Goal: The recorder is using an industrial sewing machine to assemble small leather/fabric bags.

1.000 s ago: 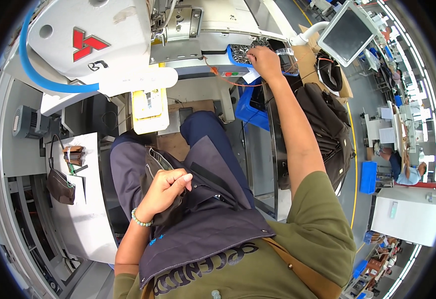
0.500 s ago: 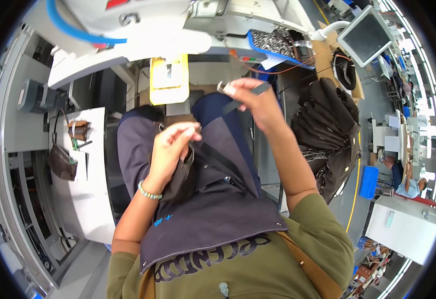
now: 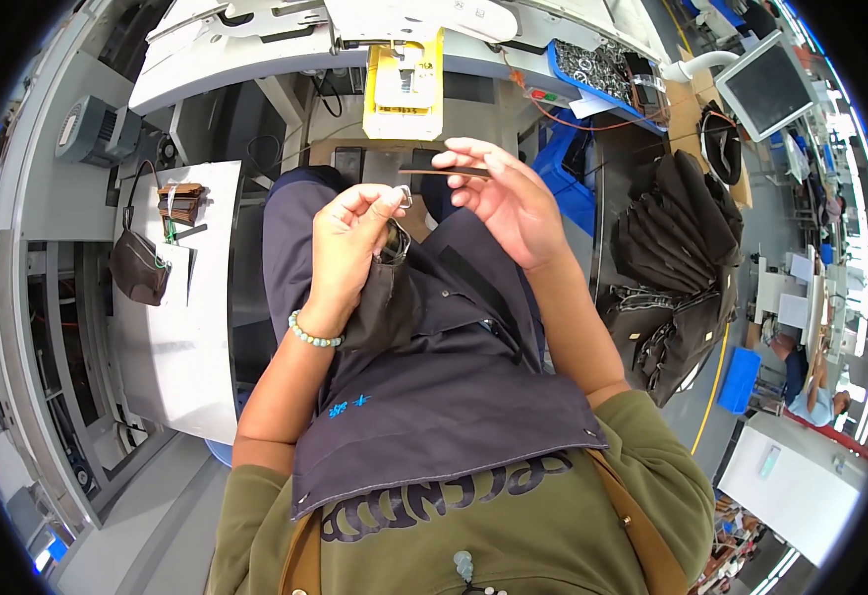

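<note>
My left hand [image 3: 345, 238] is closed, with a small silver metal ring [image 3: 405, 197] pinched at its fingertips. From the same hand hangs a dark brown fabric bag [image 3: 384, 307], its upper edge close below the ring. Just to the right, my right hand [image 3: 513, 203] has its fingers partly stretched out and holds a narrow dark strap [image 3: 444, 172] between them. The strap's free end points left, slightly above the ring and apart from it. Both hands are over my lap, which a dark grey apron [image 3: 454, 407] covers.
Ahead stands a white machine table with a yellow-edged plate [image 3: 404, 127]. A blue tray of metal parts [image 3: 592, 74] lies at its right. Dark brown bags [image 3: 672, 238] are piled on the right. On the left, a white side table [image 3: 181, 367] bears a finished-looking brown pouch [image 3: 139, 268] and brown strips.
The metal ring, earlier at my right fingertips, is now at my left ones. My right hand has come closer to the left and its strap now lies level. The view has shifted.
</note>
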